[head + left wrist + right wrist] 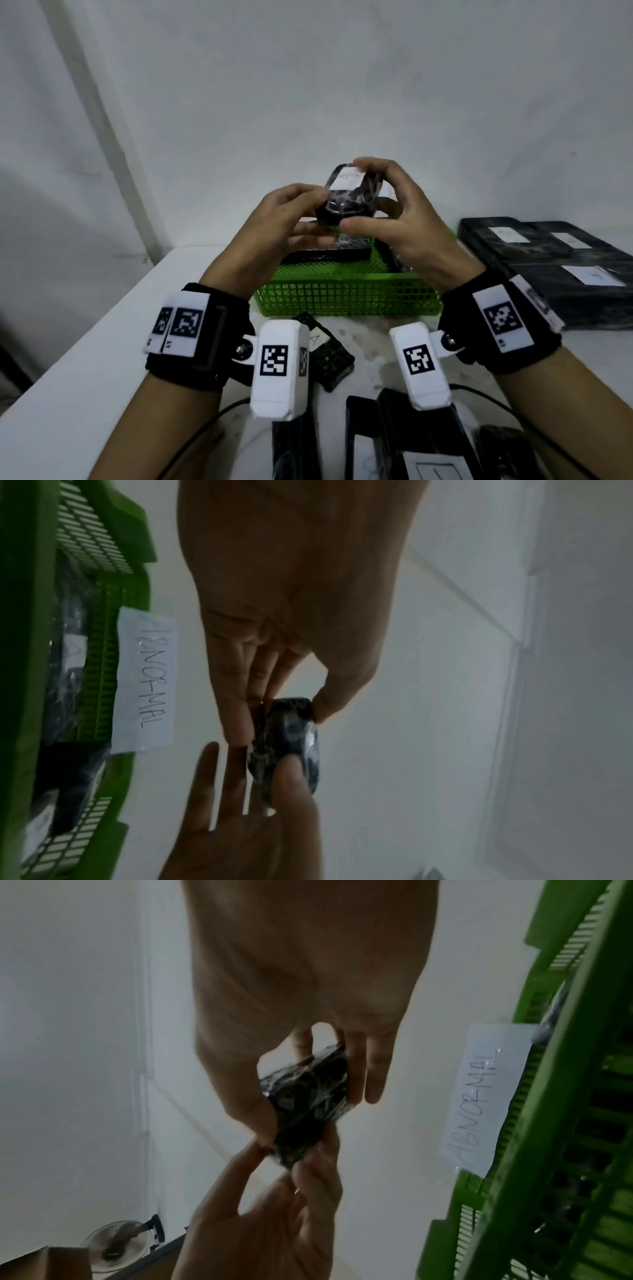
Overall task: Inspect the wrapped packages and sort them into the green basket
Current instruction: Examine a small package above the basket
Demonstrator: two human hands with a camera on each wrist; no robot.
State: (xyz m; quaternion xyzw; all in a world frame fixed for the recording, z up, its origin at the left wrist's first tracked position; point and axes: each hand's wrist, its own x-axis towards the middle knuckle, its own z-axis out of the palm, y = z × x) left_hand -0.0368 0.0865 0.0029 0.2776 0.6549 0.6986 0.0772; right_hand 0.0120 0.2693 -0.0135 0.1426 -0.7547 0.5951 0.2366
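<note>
Basket first, since it's the biggest thing and the whole move hangs on it: the green basket (346, 294) sits straight below my fingers, its near wall toward my wrists, so the drop is basically straight down, no sideways reach needed. From the wrist views I can read a paper tag (143, 680) saying ABNORMAL taped on its far wall, beyond the fingertips. A few dark wrapped packages already lie inside it, under the hands.

Off to the right of my right hand there's a stack of flat black packs (551, 260) with white labels, well apart from the fingers. Closer to me, beneath the wrists, more wrapped packages wait on the table, including a small one (329, 353) between the two wrist cameras.

Now the bit that matters: the small wrapped package (349, 195) is up in the air between both hands, above the basket. Its long axis runs away from me, white label (349, 180) facing up. My left hand (284, 226) pinches the near-left end with curled fingers; my right hand (397, 219) clamps around the right side, thumb under, fingers over the top. I'd guess I'm mid-inspection, and either hand is equally near for the drop.
</note>
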